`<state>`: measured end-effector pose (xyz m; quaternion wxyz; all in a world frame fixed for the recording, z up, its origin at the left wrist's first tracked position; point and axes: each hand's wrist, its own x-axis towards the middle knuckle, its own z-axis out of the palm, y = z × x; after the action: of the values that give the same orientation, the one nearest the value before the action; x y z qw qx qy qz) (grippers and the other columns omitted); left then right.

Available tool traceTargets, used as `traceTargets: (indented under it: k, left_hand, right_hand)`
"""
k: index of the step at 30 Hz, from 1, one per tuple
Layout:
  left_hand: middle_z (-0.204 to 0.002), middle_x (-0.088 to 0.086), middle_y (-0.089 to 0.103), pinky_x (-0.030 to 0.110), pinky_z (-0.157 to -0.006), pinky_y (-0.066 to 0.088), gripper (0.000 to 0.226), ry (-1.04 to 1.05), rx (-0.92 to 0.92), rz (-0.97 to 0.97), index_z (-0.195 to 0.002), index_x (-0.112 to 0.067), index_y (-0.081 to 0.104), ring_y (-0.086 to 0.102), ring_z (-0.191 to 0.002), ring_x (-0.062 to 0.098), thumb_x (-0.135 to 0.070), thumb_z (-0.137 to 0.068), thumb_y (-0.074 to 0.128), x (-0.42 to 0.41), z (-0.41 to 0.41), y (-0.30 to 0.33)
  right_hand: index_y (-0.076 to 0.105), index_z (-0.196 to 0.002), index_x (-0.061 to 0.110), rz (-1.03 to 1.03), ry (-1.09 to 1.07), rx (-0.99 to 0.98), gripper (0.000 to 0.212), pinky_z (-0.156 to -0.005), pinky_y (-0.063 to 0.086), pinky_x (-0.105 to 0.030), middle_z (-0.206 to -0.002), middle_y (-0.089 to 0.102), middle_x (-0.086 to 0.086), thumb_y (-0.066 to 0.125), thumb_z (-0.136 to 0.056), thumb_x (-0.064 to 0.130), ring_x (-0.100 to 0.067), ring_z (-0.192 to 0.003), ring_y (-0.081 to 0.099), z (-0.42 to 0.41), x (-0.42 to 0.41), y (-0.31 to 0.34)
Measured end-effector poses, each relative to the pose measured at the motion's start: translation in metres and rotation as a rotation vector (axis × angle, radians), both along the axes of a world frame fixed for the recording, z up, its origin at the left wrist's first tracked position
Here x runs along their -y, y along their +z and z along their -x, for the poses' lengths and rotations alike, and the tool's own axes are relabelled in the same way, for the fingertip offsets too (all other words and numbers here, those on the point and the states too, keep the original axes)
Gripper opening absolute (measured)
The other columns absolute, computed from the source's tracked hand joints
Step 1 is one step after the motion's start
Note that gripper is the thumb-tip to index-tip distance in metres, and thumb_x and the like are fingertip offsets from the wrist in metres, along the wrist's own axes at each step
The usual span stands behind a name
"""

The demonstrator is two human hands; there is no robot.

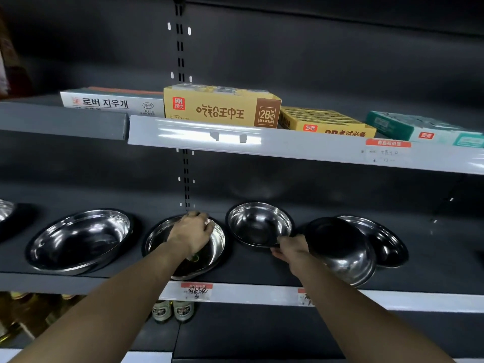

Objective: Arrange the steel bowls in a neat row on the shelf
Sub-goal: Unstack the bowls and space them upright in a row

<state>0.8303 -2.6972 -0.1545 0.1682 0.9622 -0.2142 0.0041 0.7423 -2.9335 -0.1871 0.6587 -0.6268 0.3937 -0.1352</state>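
On the dark shelf (262,276), your left hand (190,233) is gripping the middle bowl's (214,247) far rim while your right hand (290,248) is pinching the tilted bowl's (258,222) near rim; thin, slick steel probably slides, so grip rims.

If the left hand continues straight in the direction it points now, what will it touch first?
Probably the back panel of the shelf. The left hand already grips the far rim of a steel bowl, and nothing shows beyond; depth is unclear.

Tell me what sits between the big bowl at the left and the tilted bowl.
In the head view, one steel bowl sits there, with the left hand gripping its far rim.
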Motion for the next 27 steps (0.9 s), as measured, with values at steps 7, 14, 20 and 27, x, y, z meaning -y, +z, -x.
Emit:
traceTargets:
  k: [7,14,20,27]
  left_hand:
    - [-0.132,0.008,0.053,0.038,-0.104,0.042,0.043,-0.105,0.002,0.065,-0.131,-0.015,0.055,0.052,-0.125,0.029,-0.042,-0.1,0.042,0.027,0.01,0.008]
    - [-0.137,0.01,0.054,0.038,-0.103,0.044,0.044,-0.27,-0.011,0.102,-0.134,-0.019,0.055,0.052,-0.126,0.031,-0.043,-0.099,0.042,0.079,0.04,0.011]
    - [-0.139,0.008,0.053,0.039,-0.102,0.045,0.043,-0.349,-0.026,0.072,-0.133,-0.02,0.055,0.052,-0.126,0.029,-0.042,-0.098,0.043,0.112,0.067,0.006]
    - [-0.141,0.01,0.051,0.037,-0.103,0.043,0.049,-0.375,-0.085,0.08,-0.139,-0.018,0.049,0.051,-0.127,0.028,-0.045,-0.098,0.044,0.156,0.086,-0.004]
  right_hand:
    - [0.06,-0.102,0.007,0.025,-0.037,-0.007,0.008,-0.058,0.055,-0.03,-0.081,0.064,-0.009,0.054,-0.097,0.01,-0.017,-0.062,0.062,0.03,0.011,0.014]
    - [0.06,-0.112,0.012,0.069,-0.2,0.012,0.018,-0.065,0.062,-0.039,-0.081,0.065,-0.009,0.058,-0.094,0.012,-0.027,-0.071,0.068,0.071,0.036,0.024]
    - [0.06,-0.109,0.014,0.044,-0.273,0.063,0.016,-0.064,0.06,-0.04,-0.106,0.067,-0.017,0.057,-0.094,0.01,-0.035,-0.087,0.066,0.102,0.064,0.027]
    - [0.056,-0.13,0.013,0.225,-0.278,0.01,0.04,-0.071,0.054,-0.03,-0.098,0.068,-0.009,0.062,-0.091,0.019,-0.027,-0.083,0.066,0.122,0.098,0.026]
